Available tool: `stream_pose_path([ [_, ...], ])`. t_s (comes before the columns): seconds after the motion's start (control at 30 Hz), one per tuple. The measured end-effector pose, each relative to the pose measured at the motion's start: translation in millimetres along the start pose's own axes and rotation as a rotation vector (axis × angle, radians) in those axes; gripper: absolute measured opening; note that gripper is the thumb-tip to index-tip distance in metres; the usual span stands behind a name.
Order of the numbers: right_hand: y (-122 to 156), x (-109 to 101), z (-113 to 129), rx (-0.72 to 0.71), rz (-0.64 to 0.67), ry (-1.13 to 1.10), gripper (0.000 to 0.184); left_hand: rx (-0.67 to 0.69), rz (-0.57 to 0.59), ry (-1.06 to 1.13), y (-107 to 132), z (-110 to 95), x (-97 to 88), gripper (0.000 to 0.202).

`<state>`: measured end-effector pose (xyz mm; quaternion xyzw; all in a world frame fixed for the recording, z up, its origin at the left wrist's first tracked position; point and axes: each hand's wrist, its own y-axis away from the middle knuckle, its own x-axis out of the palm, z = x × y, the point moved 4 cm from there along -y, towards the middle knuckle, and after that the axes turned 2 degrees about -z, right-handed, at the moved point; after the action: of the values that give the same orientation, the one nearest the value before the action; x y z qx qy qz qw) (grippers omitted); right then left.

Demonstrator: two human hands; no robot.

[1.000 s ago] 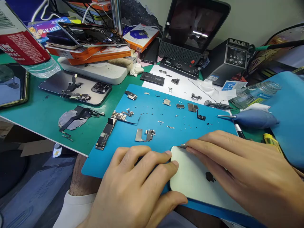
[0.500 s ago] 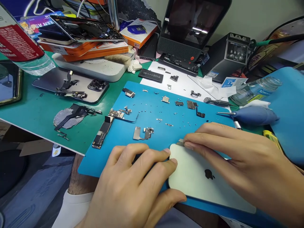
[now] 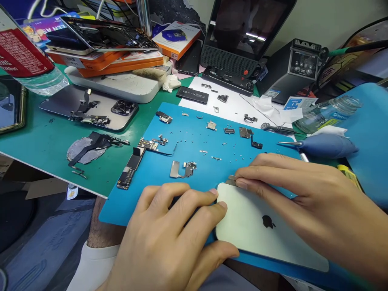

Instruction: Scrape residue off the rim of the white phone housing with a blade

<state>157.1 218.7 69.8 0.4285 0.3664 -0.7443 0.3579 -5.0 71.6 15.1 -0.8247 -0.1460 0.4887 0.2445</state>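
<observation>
A pale phone back panel [image 3: 248,226] with a dark apple logo lies face up at the front of the blue mat. My left hand [image 3: 178,234] grips its left end, fingertips on the near corner and edge, thumb along the lower side. At the panel's upper edge, close to the left corner, my right hand [image 3: 291,194] pinches a thin metal blade [image 3: 232,180]. Only a short strip of the blade shows; whether its tip is under the panel is hidden. Beyond the hands lie a flex cable with a metal plate [image 3: 183,169] and a logic board [image 3: 131,167].
Tiny screws and small phone parts dot the blue mat [image 3: 157,178]. Behind are a black battery [image 3: 192,95], a screwdriver [image 3: 280,129] and a tablet on a stand [image 3: 236,40]. To the right lie a blue air blower [image 3: 330,147] and a glass jar [image 3: 332,113]; at left, another phone housing [image 3: 65,107].
Almost nothing differs. The right hand and blade have shifted very slightly, and the view has moved a little; the left hand keeps its hold on the panel.
</observation>
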Motion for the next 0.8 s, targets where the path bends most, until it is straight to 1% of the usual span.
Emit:
stream_pose_path([
  [0.1, -1.1, -0.7, -0.6, 0.009, 0.000, -0.005, 0.027, -0.008, -0.035, 0.002, -0.7, 0.0, -1.7, 0.024],
  [0.2, 1.4, -1.1, 0.2, -0.020, 0.001, 0.018, 0.026, 0.003, -0.017, 0.010, 1.3, -0.2, -2.5, 0.022],
  [0.27, 6.6, 0.3, 2.4, -0.072, -0.001, 0.087, 0.025, 0.011, 0.005, 0.012, 3.1, -0.1, -2.4, 0.024],
  [0.37, 17.2, 5.1, 7.3, -0.149, -0.007, 0.259, 0.025, 0.014, 0.003, 0.012, 4.4, 0.5, -2.1, 0.024],
  [0.47, 22.3, 8.7, 11.4, -0.172, -0.005, 0.363, 0.029, 0.015, -0.006, 0.008, 3.7, 0.7, -1.4, 0.024],
  [0.57, 17.0, 7.8, 12.6, -0.159, -0.002, 0.313, 0.030, 0.012, -0.006, 0.001, 2.7, 0.4, -1.1, 0.024],
  [0.67, 8.6, 4.5, 9.9, -0.111, 0.001, 0.197, 0.030, 0.012, -0.004, -0.032, -0.3, -0.9, -0.2, 0.027],
  [0.8, 3.6, 1.6, 3.5, -0.041, 0.010, 0.114, 0.031, -0.022, 0.020, -0.071, -9.4, -1.1, 4.4, 0.035],
])
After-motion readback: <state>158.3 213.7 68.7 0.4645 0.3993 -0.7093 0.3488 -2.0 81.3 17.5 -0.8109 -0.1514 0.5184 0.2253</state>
